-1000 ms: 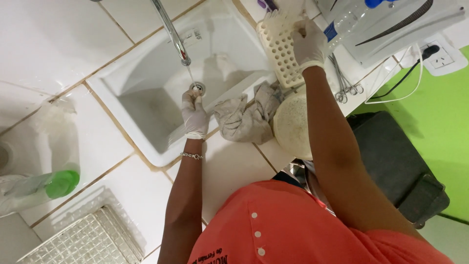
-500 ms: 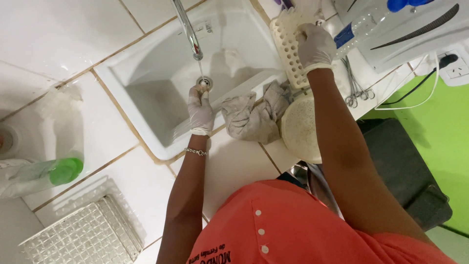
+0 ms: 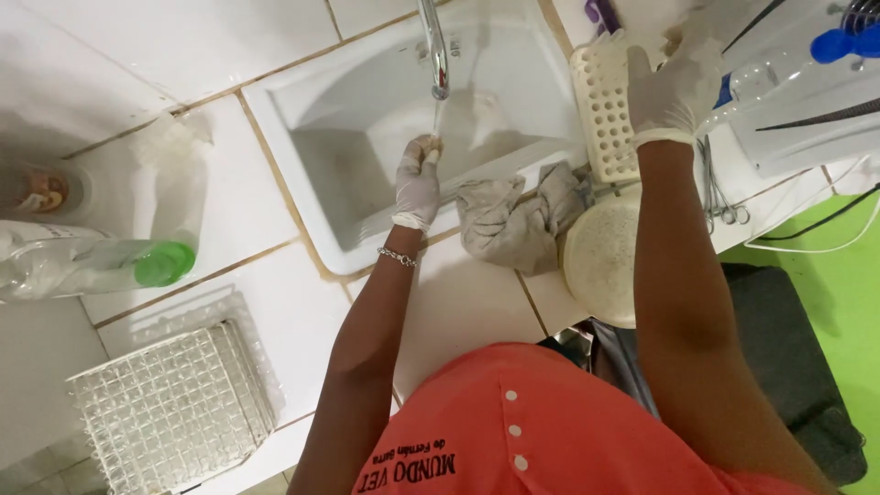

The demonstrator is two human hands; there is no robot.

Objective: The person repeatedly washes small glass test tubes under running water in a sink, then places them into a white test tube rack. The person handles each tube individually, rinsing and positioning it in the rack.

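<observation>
My left hand (image 3: 417, 183), in a white glove with a bracelet at the wrist, is over the white sink (image 3: 312, 119). It pinches a small pale tube right under the thin stream from the metal tap (image 3: 433, 46). My right hand (image 3: 669, 87), also gloved, grips the far end of a white perforated rack (image 3: 600, 110) that stands at the sink's right rim.
A crumpled grey cloth (image 3: 518, 220) lies on the sink's near right corner, beside a round cream lid (image 3: 600, 261). On the left are a clear bottle with a green cap (image 3: 101, 266) and a clear grid rack (image 3: 170, 408). Metal scissors (image 3: 720, 197) lie on the right.
My left hand has risen from low in the sink to just under the tap's spout. My right hand has stayed on the white rack.
</observation>
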